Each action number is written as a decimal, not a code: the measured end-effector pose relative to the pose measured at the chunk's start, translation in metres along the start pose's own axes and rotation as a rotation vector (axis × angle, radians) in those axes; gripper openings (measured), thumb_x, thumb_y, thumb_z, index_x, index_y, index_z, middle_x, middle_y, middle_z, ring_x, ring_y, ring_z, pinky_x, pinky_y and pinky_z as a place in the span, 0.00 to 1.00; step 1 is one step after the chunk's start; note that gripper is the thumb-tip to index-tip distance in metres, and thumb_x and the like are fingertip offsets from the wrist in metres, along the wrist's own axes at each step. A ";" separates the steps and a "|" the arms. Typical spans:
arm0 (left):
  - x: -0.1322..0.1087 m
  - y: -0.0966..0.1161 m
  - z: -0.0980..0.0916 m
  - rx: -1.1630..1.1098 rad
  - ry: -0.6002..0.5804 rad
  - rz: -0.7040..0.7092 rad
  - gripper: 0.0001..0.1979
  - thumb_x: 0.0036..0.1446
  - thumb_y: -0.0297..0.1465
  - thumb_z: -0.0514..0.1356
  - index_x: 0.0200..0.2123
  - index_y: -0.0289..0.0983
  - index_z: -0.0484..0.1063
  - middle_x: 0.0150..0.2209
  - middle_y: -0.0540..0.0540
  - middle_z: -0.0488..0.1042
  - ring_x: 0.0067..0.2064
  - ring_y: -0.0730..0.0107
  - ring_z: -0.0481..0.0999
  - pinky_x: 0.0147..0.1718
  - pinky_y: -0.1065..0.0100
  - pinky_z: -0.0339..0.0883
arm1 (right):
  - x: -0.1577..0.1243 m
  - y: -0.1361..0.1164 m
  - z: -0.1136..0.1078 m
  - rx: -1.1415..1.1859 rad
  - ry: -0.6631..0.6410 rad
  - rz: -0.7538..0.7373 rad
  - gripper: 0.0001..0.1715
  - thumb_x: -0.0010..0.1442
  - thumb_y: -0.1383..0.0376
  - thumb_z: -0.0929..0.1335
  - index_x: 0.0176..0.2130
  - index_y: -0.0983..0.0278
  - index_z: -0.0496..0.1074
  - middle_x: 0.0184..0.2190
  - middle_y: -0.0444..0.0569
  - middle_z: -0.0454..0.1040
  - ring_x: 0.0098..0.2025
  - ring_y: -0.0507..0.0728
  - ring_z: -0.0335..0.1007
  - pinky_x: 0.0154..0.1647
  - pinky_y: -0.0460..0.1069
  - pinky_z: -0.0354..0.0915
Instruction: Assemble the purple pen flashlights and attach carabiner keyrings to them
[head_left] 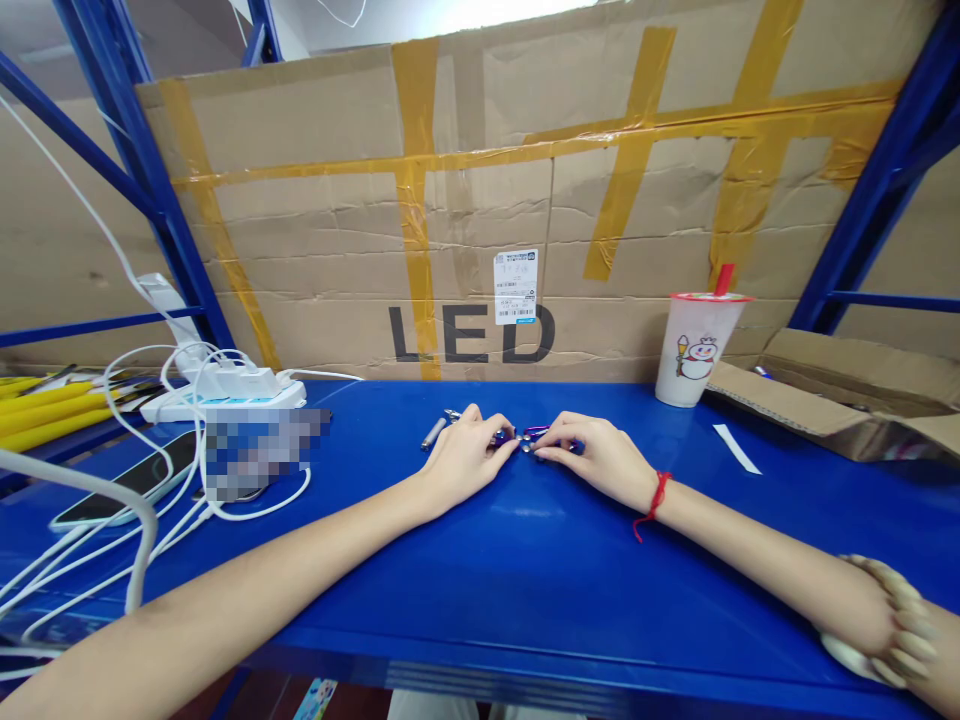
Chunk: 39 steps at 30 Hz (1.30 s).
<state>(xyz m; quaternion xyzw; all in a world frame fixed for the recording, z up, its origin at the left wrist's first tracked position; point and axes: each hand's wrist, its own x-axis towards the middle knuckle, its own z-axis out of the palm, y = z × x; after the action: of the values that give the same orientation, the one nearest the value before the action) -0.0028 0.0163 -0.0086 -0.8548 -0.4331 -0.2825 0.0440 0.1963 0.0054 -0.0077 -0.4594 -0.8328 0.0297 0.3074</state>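
Both my hands rest on the blue shelf top (525,560) near its back, fingertips almost meeting. My left hand (465,452) is curled, pinching a small purple and silver metal piece (501,437). My right hand (592,455) has its fingers pressed down on a similar small purple metal part (534,434). The pieces are mostly hidden under the fingers. A small silver cylinder (433,433) lies just left of my left hand. A red string is tied round my right wrist and a bead bracelet sits on that forearm.
A taped cardboard wall marked LED (480,200) closes the back. A white cup with a red straw (697,345) stands at the right, beside an open cardboard box (847,395). A white power strip (225,390), cables and a phone (127,480) lie left. Blue rack posts flank both sides.
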 end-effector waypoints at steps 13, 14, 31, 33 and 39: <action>0.000 0.002 -0.005 -0.147 -0.042 0.276 0.09 0.57 0.31 0.53 0.40 0.38 0.69 0.38 0.46 0.71 0.41 0.64 0.63 0.43 0.63 0.62 | 0.004 0.014 0.001 -0.092 -0.011 -0.037 0.13 0.56 0.71 0.63 0.36 0.61 0.76 0.34 0.48 0.75 0.34 0.54 0.71 0.33 0.47 0.66; 0.001 0.001 -0.005 -0.138 -0.062 0.285 0.09 0.57 0.30 0.53 0.41 0.38 0.69 0.38 0.46 0.71 0.41 0.64 0.63 0.43 0.63 0.62 | 0.004 0.016 0.001 -0.102 -0.011 -0.038 0.14 0.56 0.73 0.62 0.36 0.61 0.76 0.34 0.48 0.76 0.34 0.54 0.71 0.34 0.47 0.67; 0.002 -0.003 0.000 -0.061 -0.057 0.187 0.13 0.61 0.27 0.48 0.48 0.39 0.62 0.43 0.45 0.69 0.44 0.62 0.66 0.43 0.60 0.62 | 0.002 0.012 0.005 -0.228 -0.033 -0.193 0.13 0.60 0.60 0.63 0.41 0.55 0.75 0.46 0.50 0.69 0.47 0.60 0.63 0.46 0.58 0.62; 0.002 -0.004 0.000 -0.066 -0.034 0.168 0.14 0.61 0.26 0.46 0.50 0.39 0.60 0.44 0.44 0.67 0.45 0.63 0.66 0.44 0.61 0.62 | 0.002 0.014 0.004 -0.232 -0.014 -0.183 0.12 0.59 0.60 0.64 0.40 0.55 0.76 0.45 0.50 0.70 0.45 0.60 0.64 0.45 0.58 0.62; 0.002 -0.002 -0.002 -0.116 0.011 0.116 0.15 0.64 0.29 0.42 0.51 0.37 0.60 0.42 0.44 0.65 0.43 0.65 0.67 0.44 0.63 0.63 | 0.002 0.013 0.003 -0.250 0.007 -0.116 0.10 0.57 0.63 0.65 0.35 0.57 0.77 0.42 0.50 0.71 0.42 0.59 0.65 0.43 0.57 0.63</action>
<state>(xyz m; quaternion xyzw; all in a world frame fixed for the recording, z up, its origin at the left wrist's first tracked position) -0.0042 0.0179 -0.0061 -0.8780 -0.3656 -0.3086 0.0131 0.2034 0.0152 -0.0134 -0.4453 -0.8541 -0.0938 0.2519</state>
